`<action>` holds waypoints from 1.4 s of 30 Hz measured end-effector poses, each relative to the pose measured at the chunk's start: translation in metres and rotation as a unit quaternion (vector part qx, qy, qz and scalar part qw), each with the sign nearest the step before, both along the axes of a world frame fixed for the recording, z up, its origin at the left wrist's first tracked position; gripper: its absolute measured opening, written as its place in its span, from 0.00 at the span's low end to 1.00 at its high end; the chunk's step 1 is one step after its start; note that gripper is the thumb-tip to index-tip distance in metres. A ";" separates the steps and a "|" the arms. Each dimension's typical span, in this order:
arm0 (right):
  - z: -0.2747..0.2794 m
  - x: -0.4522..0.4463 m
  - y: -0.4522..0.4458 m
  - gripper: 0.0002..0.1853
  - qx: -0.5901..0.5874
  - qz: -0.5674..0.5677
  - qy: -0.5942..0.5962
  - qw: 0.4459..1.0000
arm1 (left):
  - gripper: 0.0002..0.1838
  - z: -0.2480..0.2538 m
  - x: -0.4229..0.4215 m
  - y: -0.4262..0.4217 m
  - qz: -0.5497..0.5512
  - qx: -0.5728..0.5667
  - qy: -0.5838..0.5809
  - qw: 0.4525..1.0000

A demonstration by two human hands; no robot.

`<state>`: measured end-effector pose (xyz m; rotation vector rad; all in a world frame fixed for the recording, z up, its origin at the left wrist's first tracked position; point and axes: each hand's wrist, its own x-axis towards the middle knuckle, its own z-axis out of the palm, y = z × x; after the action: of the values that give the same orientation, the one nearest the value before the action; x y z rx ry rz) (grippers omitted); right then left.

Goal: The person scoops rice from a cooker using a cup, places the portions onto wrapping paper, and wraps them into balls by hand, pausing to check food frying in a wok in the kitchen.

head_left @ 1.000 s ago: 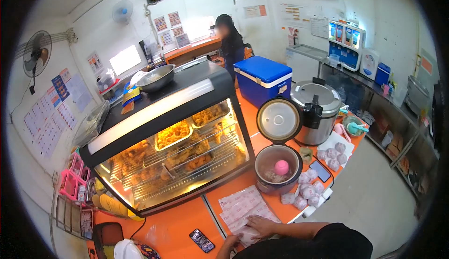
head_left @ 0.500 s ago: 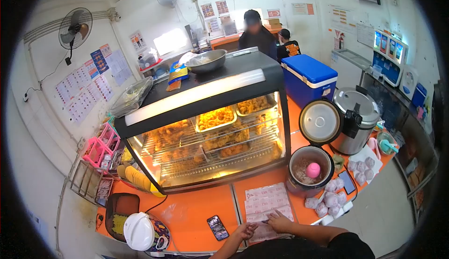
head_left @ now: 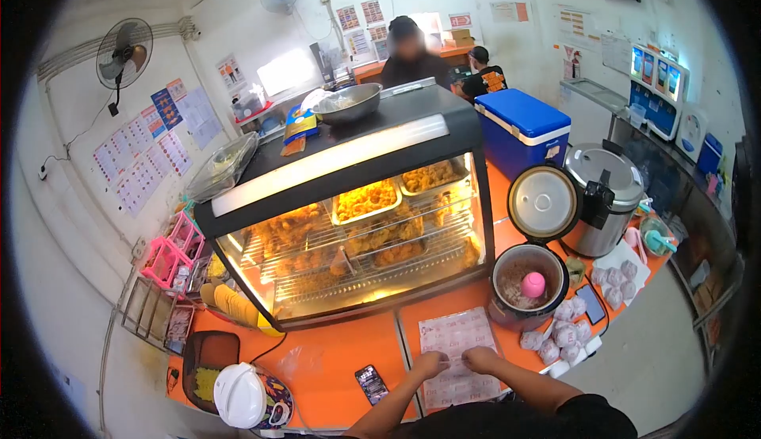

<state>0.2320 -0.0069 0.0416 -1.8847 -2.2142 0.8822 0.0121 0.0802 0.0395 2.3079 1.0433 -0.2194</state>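
Printed wrapping paper [head_left: 456, 334] lies flat on the orange table, in front of the glass food warmer [head_left: 357, 225]. My left hand [head_left: 430, 364] is on the paper's left part, its fingers pinched at a sheet. Across a small gap, my right hand [head_left: 480, 359] is closed on the sheet too, near the paper's right side. Right of the paper is an open rice cooker [head_left: 507, 312] with a pink scoop [head_left: 533, 284] in it. Several wrapped balls [head_left: 566, 333] sit beside the cooker.
A phone [head_left: 371, 384] and a white-lidded container [head_left: 240, 395] are to the left. A second phone [head_left: 590, 304], a large steel cooker [head_left: 606, 177] and a blue cooler [head_left: 523, 126] stand right. Two people [head_left: 412, 62] [head_left: 483, 74] are behind the warmer.
Both my hands have closed and now sit at similar height on the paper. The view has swung left since a second ago. The standing person has shifted slightly left since the last frame.
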 end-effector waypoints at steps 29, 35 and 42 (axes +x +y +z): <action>-0.072 0.012 -0.048 0.16 0.165 -0.094 0.073 0.979 | 0.17 -0.067 -0.029 -0.063 -0.082 0.306 -0.090 0.944; -0.068 0.022 -0.063 0.28 0.102 -0.110 0.079 0.986 | 0.25 -0.083 -0.045 -0.057 -0.135 0.251 -0.094 0.954; -0.049 0.052 -0.055 0.22 0.086 0.049 0.068 0.993 | 0.13 -0.063 -0.038 -0.034 -0.086 0.155 -0.041 0.983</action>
<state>0.2843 -0.0619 -0.0076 -1.6041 -2.2373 0.7798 -0.0264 0.0462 -0.0232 2.6661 0.8892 -0.0282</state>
